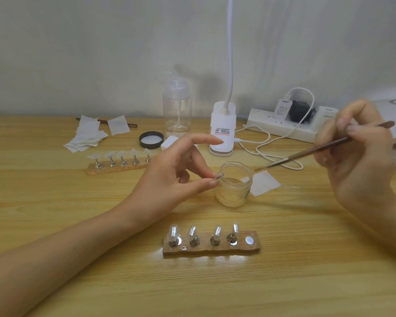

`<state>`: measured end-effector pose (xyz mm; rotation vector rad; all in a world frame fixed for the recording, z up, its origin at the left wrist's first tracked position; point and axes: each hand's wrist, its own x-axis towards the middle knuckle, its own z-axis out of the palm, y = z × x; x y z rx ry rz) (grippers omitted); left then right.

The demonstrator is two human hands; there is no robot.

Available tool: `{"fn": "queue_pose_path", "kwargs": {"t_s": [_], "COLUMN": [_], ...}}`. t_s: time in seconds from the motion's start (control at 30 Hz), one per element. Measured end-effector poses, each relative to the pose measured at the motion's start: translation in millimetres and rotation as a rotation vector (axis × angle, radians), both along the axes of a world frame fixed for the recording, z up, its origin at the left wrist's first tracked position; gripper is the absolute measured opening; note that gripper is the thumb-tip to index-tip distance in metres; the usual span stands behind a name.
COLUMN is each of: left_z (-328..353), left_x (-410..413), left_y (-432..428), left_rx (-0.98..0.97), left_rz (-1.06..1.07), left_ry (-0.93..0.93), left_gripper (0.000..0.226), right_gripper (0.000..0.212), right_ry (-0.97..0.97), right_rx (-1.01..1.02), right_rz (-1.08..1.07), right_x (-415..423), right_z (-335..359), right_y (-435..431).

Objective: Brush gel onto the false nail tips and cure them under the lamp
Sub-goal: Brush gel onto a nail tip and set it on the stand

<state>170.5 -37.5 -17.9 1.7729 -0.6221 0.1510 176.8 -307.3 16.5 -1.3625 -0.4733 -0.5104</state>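
My left hand [172, 175] pinches a small metal stand with a nail tip [220, 176] between thumb and fingers, right at the rim of the open clear gel jar [234, 187]. My right hand [357, 152] grips a brown brush [316, 151]; its bristle end hovers just above the jar's right rim. Near me lies a wooden holder [212, 247] bearing several glossy tips on stands, with one bare magnet at its right end. A second wooden holder [118, 167] with several tips sits further back on the left.
A white clip lamp [222, 131] stands behind the jar, its cable looping to a power strip [284, 126]. A clear pump bottle [176, 110], a black jar lid [151, 140], white wipes [87, 138] and a loose wipe [262, 183] lie around on the wooden table.
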Motion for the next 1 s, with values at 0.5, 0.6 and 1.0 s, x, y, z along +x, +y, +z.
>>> {"fn": "queue_pose_path", "kwargs": {"t_s": [0.5,0.6,1.0], "left_z": [0.1,0.2,-0.3], "left_x": [0.3,0.2,1.3], "left_y": [0.2,0.1,0.4], "left_rx": [0.017,0.019,0.027], "left_rz": [0.024,0.025,0.026], "left_ry": [-0.050,-0.052,-0.070], "left_gripper": [0.051,0.051,0.050], "right_gripper": [0.023,0.024,0.026], "right_ry": [0.439,0.471,0.459], "right_rx": [0.116,0.121,0.106], "right_rz": [0.104,0.058,0.020], "right_x": [-5.3,-4.1,-2.8], "right_z": [-20.3,-20.7,-22.2], "right_y": [31.7,30.3,28.3]}}
